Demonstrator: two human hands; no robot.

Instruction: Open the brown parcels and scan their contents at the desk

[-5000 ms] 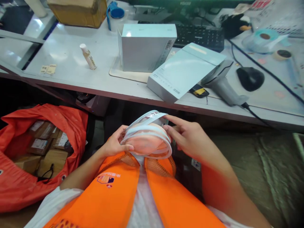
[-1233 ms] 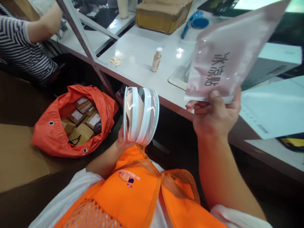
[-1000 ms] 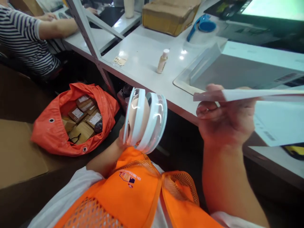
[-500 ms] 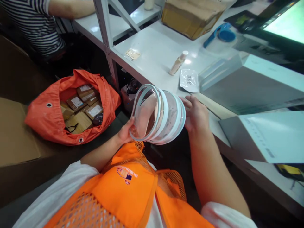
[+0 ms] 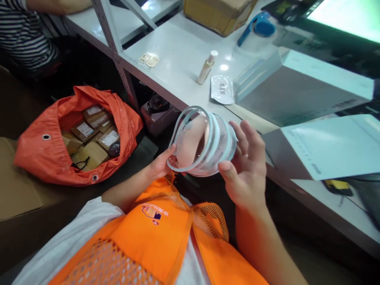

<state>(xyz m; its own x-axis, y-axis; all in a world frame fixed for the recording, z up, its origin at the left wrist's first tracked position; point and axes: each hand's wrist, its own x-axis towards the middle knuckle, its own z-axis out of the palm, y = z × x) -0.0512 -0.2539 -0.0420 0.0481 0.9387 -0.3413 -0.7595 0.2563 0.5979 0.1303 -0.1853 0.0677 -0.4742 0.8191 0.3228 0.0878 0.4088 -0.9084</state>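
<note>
1. White table (image 5: 181,43) runs along the far side of the wearer; on it a small clear bottle with a white cap and pale yellow contents (image 5: 205,72), two small cream cards (image 5: 149,60) further left
2. Shiny white sachet with dark lettering (image 5: 222,90) lies flat near the bottle, just beside a pale blue-and-grey upright carton (image 5: 293,91); a second pale blue-and-grey carton (image 5: 332,146) sits nearer the front edge, partly covering a yellow-and-black object (image 5: 338,186)
3. Those cartons take up much of the table on the right hand's side; brown cardboard box (image 5: 215,14) and blue plastic piece with a round opening (image 5: 264,28) farther back
4. Floor, left: orange fabric sack (image 5: 38,146), mouth open, brown labelled parcels (image 5: 84,128) inside; beyond it, a person in a black-and-white striped top (image 5: 22,37)
5. Round, clear plastic case with pale blue trim (image 5: 214,136) is up in the air before the orange vest (image 5: 142,237), blocking my view of part of the table edge; a beige curved piece (image 5: 190,140) shows inside
6. Case on its side: one round end faces left and toward the wearer, the other right; axis through the ends runs roughly crosswise, whether its longest line I can't tell
7. Left hand (image 5: 162,163) grips the left rim
8. Right hand (image 5: 247,174) spread wide at the right end, thumb away from fingers; contact unclear
</note>
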